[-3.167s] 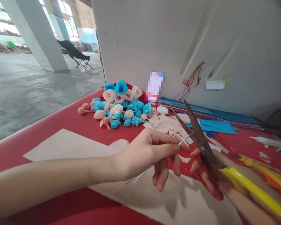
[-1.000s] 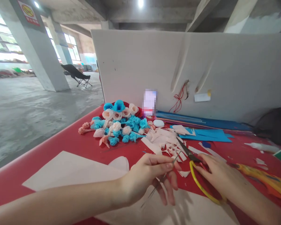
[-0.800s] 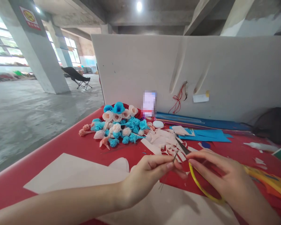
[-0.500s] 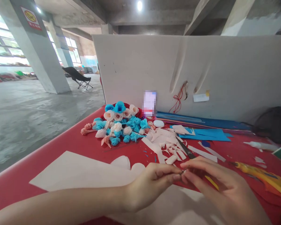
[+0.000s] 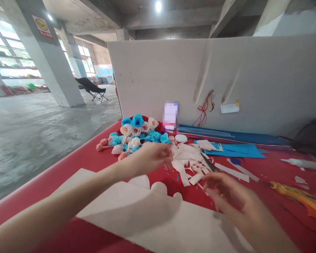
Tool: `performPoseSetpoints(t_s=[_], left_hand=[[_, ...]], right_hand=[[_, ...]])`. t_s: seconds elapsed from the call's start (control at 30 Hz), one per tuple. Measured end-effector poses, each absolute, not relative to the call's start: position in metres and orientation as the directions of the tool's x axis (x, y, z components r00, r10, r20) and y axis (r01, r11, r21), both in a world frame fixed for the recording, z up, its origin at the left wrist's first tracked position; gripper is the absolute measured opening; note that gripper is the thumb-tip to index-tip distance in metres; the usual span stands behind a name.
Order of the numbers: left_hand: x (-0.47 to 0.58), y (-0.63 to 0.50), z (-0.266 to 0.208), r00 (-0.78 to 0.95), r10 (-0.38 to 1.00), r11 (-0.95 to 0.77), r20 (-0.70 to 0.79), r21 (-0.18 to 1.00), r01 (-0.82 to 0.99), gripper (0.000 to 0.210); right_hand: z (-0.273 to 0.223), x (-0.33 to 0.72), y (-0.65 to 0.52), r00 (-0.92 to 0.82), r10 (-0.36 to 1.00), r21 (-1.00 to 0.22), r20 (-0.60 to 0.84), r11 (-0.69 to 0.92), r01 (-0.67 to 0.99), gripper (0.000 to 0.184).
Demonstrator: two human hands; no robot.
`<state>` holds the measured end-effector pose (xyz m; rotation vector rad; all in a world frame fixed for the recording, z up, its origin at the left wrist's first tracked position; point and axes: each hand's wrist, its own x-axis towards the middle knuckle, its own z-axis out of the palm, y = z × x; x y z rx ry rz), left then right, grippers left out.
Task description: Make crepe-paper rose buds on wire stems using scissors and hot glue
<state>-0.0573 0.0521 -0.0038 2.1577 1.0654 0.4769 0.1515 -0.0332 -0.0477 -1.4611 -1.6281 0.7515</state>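
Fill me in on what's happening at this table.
A person sits at a red table strewn with paper craft. The left hand reaches out over a pile of blue and pink paper flowers; whether it holds anything is too blurred to tell. The right hand hovers low beside pale paper scraps, near scissors lying on the table. A large pale sheet lies in front.

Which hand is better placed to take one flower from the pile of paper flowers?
Probably the left hand: it hovers right beside the paper flowers. The right hand is nearer the pale scraps.
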Motion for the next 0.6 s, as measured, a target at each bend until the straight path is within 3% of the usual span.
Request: performPoseSetpoints(t_s=[0.23, 0.43, 0.6], left_hand=[[-0.098, 0.089, -0.053, 0.435, 0.899, -0.411, 0.049, 0.440, 0.799, 0.020], [-0.098, 0.093, -0.067, 0.399, 0.915, -0.402, 0.062, 0.231, 0.886, 0.021], [-0.093, 0.089, -0.065, 0.457, 0.878, -0.475, 0.142, 0.151, 0.867, 0.020]], right_hand=[[-0.070, 0.150, -0.024, -0.243, 0.964, -0.644, 0.109, 0.255, 0.722, 0.016], [-0.076, 0.157, -0.021, -0.251, 0.967, -0.608, 0.045, 0.226, 0.761, 0.019], [-0.075, 0.157, -0.019, -0.254, 0.966, -0.613, 0.036, 0.222, 0.758, 0.022]])
